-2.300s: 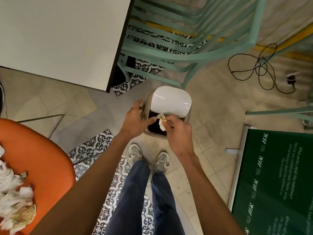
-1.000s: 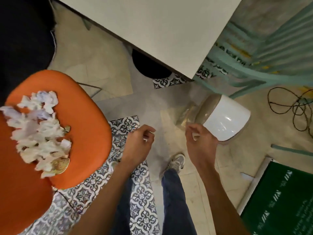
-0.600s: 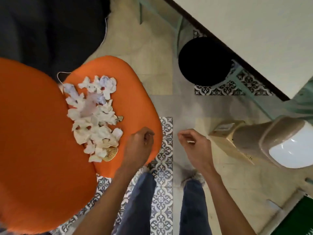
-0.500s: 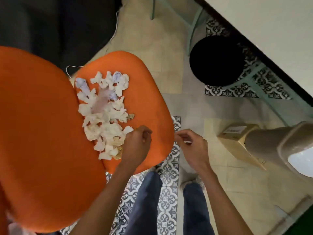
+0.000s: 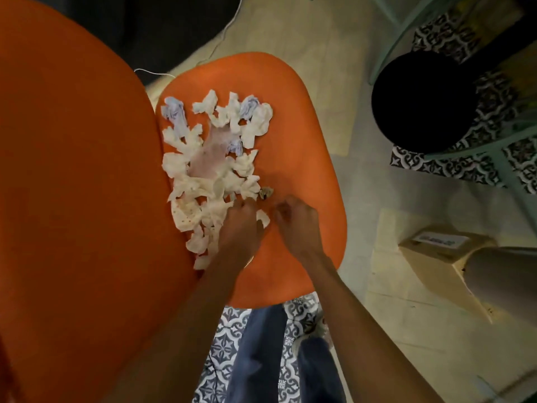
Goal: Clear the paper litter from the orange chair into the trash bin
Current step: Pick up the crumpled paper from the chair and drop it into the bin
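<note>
Several crumpled white and pale blue pieces of paper litter (image 5: 209, 158) lie in a pile on the seat of the orange chair (image 5: 290, 112). My left hand (image 5: 238, 231) rests on the near edge of the pile, its fingers curled down into the paper. My right hand (image 5: 296, 225) is beside it over the seat, fingers curled toward a small white scrap (image 5: 263, 218) between the two hands. Whether it holds anything is hidden. A tiny brownish wad (image 5: 266, 192) lies just beyond. The beige trash bin (image 5: 494, 274) shows partly at the right edge.
The chair's orange backrest (image 5: 72, 199) fills the left side. A black round object (image 5: 421, 100) sits on the floor at the upper right beside teal chair legs (image 5: 505, 170). A cardboard box (image 5: 436, 257) stands against the bin. My legs stand on patterned tiles (image 5: 220, 353).
My view swung from the bin to the orange chair. Both hands moved left from the bin and now reach the near edge of the paper pile on the seat.
</note>
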{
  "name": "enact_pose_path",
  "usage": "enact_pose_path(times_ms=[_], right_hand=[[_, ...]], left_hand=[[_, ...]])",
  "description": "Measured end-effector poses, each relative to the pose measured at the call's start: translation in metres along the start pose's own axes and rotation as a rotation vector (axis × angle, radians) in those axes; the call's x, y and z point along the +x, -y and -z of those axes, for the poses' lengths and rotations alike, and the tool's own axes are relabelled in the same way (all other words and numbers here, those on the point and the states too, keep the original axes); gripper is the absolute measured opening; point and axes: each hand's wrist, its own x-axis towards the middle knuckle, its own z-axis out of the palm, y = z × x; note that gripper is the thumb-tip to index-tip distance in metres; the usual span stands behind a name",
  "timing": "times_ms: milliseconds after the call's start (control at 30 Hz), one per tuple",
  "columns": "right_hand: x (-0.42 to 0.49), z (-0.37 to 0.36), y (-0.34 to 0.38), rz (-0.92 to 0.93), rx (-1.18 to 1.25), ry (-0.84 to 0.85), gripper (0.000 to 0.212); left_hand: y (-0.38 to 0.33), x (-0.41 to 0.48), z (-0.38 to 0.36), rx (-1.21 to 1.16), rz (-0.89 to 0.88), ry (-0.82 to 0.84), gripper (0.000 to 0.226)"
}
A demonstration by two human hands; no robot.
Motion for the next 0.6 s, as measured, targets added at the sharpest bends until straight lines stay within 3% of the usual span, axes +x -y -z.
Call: enact_pose_path(times_ms=[167, 267, 400, 533, 600], right_hand=[[0.036, -0.006, 0.011, 0.097, -0.285, 0.064, 0.032], [0.052, -0.008, 0.015, 0.178, -0.426, 0.14, 0.04], [0.063, -0.014, 0.011, 0.364, -0.599, 0.222, 0.018], [0.063, -0.023, 0.008, 0.274, -0.623, 0.278, 0.028], [0.059, -0.025, 0.002, 0.265, -0.633, 0.298, 0.034]], left_hand=[[0.006, 0.021, -0.025, 0.127, -0.059, 0.052, 0.06], [0.014, 0.033, -0.028, 0.203, -0.081, 0.06, 0.043], [0.015, 0.038, -0.014, 0.183, -0.099, -0.006, 0.018], [0.013, 0.035, 0.003, 0.249, -0.122, -0.068, 0.03], [0.011, 0.031, 0.01, 0.124, -0.108, -0.127, 0.025]])
